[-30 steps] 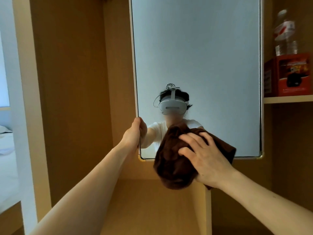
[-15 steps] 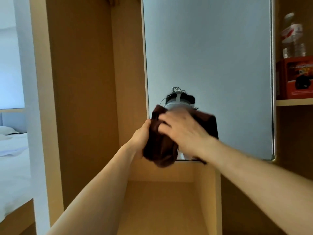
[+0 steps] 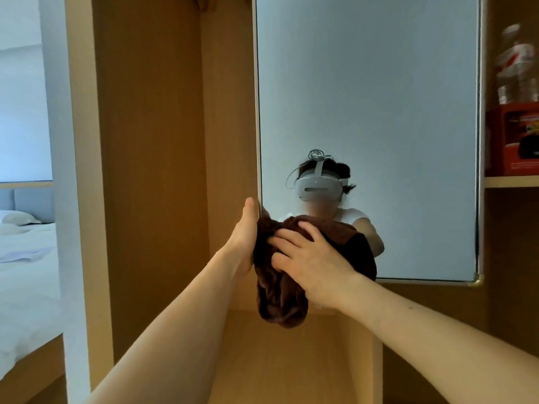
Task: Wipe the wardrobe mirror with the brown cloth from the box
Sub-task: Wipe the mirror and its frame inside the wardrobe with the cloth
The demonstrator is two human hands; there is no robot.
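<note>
The wardrobe mirror hangs in front of me in a thin metal frame, reflecting a person with a headset. My right hand presses the bunched brown cloth flat against the mirror's lower left corner, fingers spread over it. Part of the cloth hangs below the mirror's bottom edge. My left hand grips the mirror's left edge, thumb up, right beside the cloth; its fingers are hidden behind the frame.
An open wooden wardrobe compartment lies left of and below the mirror. On the right shelf stand a red box and a water bottle. A bed with white sheets is at far left.
My right hand swept the cloth from the mirror's lower middle to its lower left corner, up a little and then down again. My left hand kept hold of the mirror edge.
</note>
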